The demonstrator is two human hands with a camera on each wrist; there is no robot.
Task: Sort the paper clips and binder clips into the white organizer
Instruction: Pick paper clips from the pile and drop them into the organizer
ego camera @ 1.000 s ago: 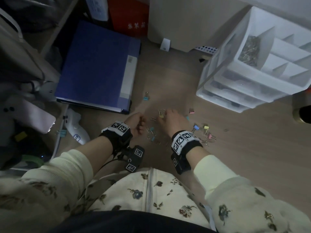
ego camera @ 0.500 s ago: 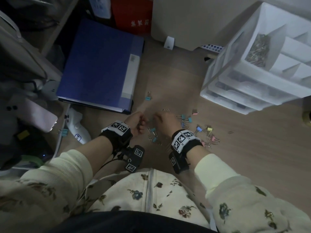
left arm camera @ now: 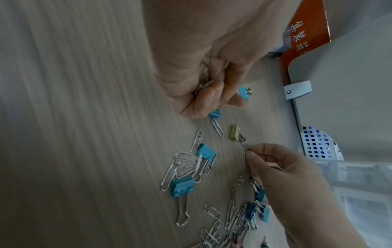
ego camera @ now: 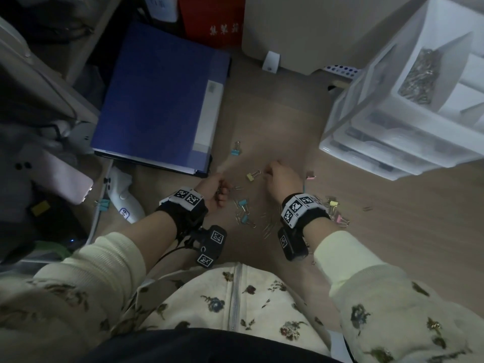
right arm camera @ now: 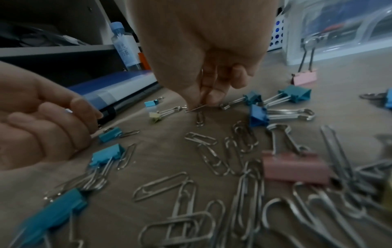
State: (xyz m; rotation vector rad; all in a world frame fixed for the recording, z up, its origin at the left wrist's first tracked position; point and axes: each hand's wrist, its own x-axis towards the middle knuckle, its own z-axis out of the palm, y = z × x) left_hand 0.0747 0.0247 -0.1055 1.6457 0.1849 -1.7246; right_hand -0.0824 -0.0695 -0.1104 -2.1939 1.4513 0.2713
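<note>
On the wooden floor my left hand (ego camera: 221, 189) is curled round a bunch of silver paper clips (left arm camera: 204, 82). My right hand (ego camera: 272, 170) pinches one paper clip (right arm camera: 196, 108) against the floor, just beside a yellow binder clip (ego camera: 252, 176). Between and behind the hands lie several loose paper clips (right arm camera: 212, 159), teal binder clips (ego camera: 243, 203) and pink binder clips (right arm camera: 295, 169). One teal clip (ego camera: 235, 151) lies apart, farther out. The white organizer (ego camera: 387, 121) stands at the far right, and its top left compartment holds a heap of paper clips (ego camera: 419, 74).
A blue folder (ego camera: 157, 95) lies flat at the far left. A white handheld device (ego camera: 123, 195) rests beside my left wrist. A red box (ego camera: 220, 22) and a beige panel (ego camera: 301, 35) stand at the back. A water bottle (right arm camera: 125, 45) sits on a shelf.
My right hand drew close to the left hand, then moved away forward to the clip beside the yellow binder clip. The left hand stayed put, still curled.
</note>
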